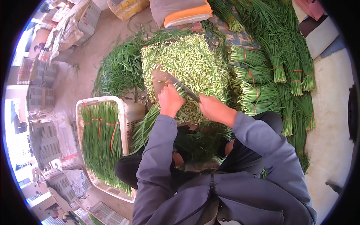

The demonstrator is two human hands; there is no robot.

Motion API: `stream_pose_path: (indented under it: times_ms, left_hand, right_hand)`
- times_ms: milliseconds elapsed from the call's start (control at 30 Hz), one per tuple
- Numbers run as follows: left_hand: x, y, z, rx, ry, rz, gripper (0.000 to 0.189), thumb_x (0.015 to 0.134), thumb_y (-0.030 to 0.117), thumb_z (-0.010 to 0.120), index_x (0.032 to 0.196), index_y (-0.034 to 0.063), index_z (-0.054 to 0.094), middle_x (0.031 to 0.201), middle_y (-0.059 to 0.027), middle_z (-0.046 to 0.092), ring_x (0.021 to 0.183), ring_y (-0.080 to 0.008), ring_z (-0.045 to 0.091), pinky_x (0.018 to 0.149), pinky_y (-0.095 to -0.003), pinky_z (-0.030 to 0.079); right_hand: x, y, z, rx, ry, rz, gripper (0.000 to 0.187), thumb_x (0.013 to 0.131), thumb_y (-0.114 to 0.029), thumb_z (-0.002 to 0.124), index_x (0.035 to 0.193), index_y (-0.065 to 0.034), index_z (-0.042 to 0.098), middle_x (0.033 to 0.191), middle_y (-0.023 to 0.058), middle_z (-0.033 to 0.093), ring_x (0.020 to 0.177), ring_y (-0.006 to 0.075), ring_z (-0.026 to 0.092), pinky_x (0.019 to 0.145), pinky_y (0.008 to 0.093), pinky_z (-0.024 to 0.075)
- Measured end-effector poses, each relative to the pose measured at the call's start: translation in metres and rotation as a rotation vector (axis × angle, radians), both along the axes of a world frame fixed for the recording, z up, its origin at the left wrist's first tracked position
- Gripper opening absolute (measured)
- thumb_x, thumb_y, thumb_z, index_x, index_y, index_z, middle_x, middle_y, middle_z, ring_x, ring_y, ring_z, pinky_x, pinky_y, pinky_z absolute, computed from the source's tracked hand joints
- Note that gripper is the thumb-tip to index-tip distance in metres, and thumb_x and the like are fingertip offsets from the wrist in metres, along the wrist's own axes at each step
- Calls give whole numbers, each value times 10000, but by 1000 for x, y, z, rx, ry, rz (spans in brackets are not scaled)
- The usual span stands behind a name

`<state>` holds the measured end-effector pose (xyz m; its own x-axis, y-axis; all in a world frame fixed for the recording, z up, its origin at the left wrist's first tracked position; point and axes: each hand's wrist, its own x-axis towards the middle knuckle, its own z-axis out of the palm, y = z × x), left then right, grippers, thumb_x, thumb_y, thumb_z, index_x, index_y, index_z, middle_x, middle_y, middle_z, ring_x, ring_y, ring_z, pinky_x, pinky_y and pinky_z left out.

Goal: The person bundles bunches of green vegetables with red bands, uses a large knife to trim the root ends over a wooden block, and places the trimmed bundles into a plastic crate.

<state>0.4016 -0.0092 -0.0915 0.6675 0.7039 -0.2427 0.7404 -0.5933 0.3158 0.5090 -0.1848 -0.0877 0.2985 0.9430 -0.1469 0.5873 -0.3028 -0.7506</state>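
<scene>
My left hand (170,99) grips a bundle of long green stalks (146,126), probably garlic chives, near its cut end. The leaves trail down to the left past my sleeve. In my right hand (215,108) is a knife (184,88), its dark blade slanting up and left across the bundle's end beside my left hand. Orange ties (168,82) show at the bundle. Under both hands lies a board (159,77), mostly covered by a thick layer of short, pale green cut stalk pieces (191,59). The knife's handle is hidden in my fist.
A white plastic crate (121,112) at left holds tied bundles (99,135). Loose green leaves (121,67) heap beside the board. More tied bundles (253,92) are stacked at right. A folded cushion (180,12) lies beyond the board. Grey crates (46,137) stand far left.
</scene>
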Motion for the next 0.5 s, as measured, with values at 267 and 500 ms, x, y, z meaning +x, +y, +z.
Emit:
stream_pose_path:
  times_ms: [267,500]
  left_hand:
    - [7,-3,-11,59,-38,-51,477,660,198,818,1018,-53,627,1007,-277,693,972,-429,678,878,-477,537]
    - [-6,-4,23,-30,-179,-126,1071,591,344,905,1445,-36,381,1293,-283,604,1226,-383,583,1062,-420,443]
  right_hand:
    - [0,76,-22,-15,36,-44,160,886,-60,513,953,79,558,860,307,660,840,472,658,758,503,522]
    - [35,63,-26,-81,2,-134,184,844,-81,546,963,29,634,895,292,680,849,441,679,782,517,522]
